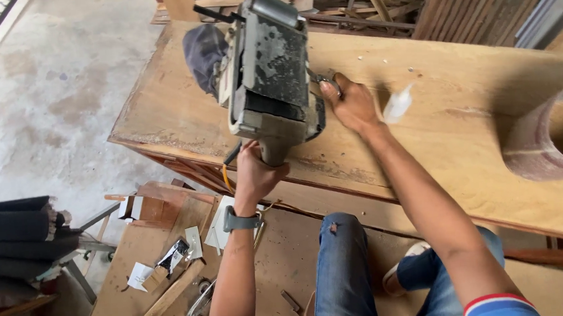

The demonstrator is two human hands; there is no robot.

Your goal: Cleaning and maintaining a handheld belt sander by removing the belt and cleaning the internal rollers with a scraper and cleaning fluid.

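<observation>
The left hand (254,170) gripped the upturned grey metal belt sander (269,73) by its handle; the right hand's (352,103) fingers pinched its side lever, apparently mid belt change, release next.

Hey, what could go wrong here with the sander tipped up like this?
The sander is tipped up at the table edge, with only the left hand on its handle; it might slip off. The right hand is close beside the sander, so fingers could get caught. The small bottle might get knocked.
</observation>
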